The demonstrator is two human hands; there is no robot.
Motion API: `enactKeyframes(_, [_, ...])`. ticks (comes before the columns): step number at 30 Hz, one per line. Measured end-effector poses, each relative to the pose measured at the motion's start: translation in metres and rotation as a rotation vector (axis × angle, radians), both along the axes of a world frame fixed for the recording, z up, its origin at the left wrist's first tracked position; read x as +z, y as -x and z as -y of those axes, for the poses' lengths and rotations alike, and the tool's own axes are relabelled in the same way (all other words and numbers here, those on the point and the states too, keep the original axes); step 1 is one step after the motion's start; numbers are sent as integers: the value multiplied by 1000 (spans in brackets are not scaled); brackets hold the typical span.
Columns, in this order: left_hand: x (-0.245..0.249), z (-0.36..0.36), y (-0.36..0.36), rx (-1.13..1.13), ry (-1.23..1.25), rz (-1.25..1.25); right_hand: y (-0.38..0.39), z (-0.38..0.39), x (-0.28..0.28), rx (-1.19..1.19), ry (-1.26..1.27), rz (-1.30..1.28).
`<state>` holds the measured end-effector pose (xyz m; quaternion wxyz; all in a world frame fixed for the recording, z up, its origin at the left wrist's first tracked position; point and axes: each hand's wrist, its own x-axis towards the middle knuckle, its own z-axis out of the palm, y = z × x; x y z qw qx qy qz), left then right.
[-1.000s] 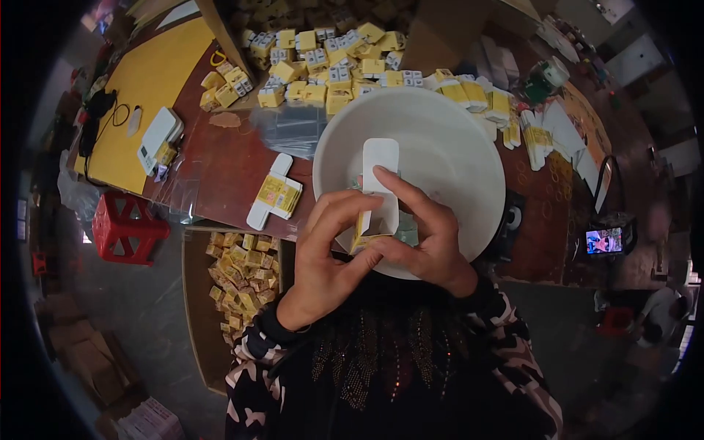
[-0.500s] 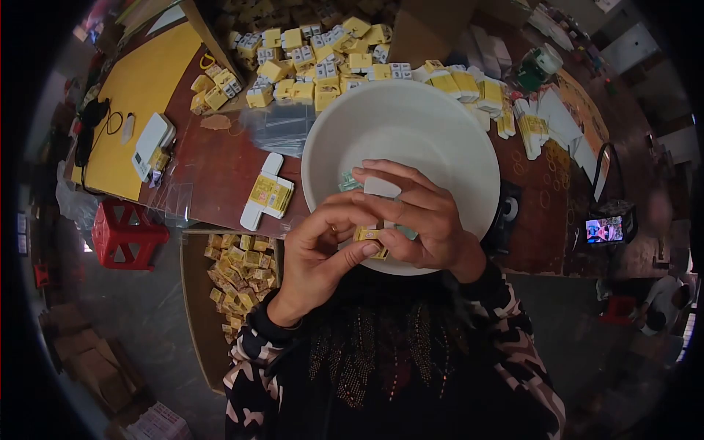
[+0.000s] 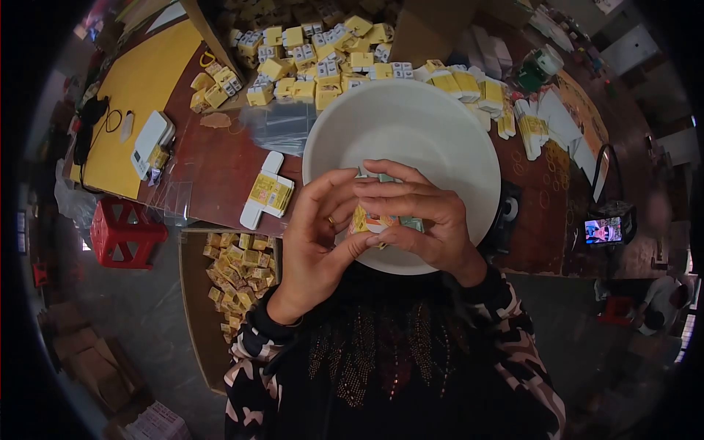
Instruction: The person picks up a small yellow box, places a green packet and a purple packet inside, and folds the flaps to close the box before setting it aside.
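Observation:
Both hands are raised over the near part of a large white basin (image 3: 411, 110). Between them is a small yellow printed box (image 3: 361, 220), largely covered by the fingers. My left hand (image 3: 315, 235) curls round its left side, thumb along the bottom and fingers above. My right hand (image 3: 436, 224) closes on its right side, thumb at the lower edge and fingers across the top. Green printed pieces (image 3: 412, 223) show by the right fingers. Flattened yellow and white cartons (image 3: 270, 192) lie left of the basin.
Many yellow and white packs (image 3: 301, 62) are heaped behind the basin. Below the table edge at left, a cardboard box (image 3: 194, 308) holds small yellow boxes. A red stool (image 3: 128, 233), a white scale (image 3: 152, 139) and clear plastic sheets (image 3: 279, 128) are on the left.
The white flap that stood up between the fingers is no longer visible. My left fingers have risen and the right fingers now lie across the top of the small box.

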<state>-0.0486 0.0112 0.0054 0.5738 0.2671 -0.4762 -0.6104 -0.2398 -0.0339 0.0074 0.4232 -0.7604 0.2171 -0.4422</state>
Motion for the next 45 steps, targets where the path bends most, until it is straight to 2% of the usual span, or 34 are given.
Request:
enactKeyframes(4, [-1,0,-2,7,64,105,-2,-6,4,-30,-110,10])
enactKeyframes(6, [0,1,-1,3,50,138,-1,-4,3,-89,-25,-54])
enactKeyframes(10, [0,-1,2,8,3,199,1,0,-4,-98,5,-15])
enactKeyframes(16, [2,-1,2,-9,-1,185,1,-2,-4,-113,-143,67])
enactKeyframes(22, [3,-2,5,-8,-85,70,3,2,-1,-121,105,-22])
enactKeyframes(24, [3,-2,6,1,-84,74,5,4,0,-138,278,-76])
enactKeyframes(31, [3,-2,8,37,-103,72,1,-2,-6,-177,271,-81])
enactKeyframes(33, [5,-1,8,40,-105,65,-1,-6,-13,-198,208,36])
enactKeyframes(37, [5,-1,8,41,-135,32,0,-5,-17,-142,123,77])
enactKeyframes(39, [3,0,8,41,-144,53,-1,-7,-17,-104,-140,211])
enactKeyframes(40, [1,1,7,45,-152,76,-1,-9,-14,-106,-139,212])
enactKeyframes(42, [-9,3,4,-1,-190,63,-2,-11,-8,-109,-446,349])
enactKeyframes(44, [-11,6,1,-47,-228,50,1,-9,-11,-77,-420,313])
enactKeyframes(45, [-11,6,0,-131,-349,-50,3,-8,-13,-45,-399,277])
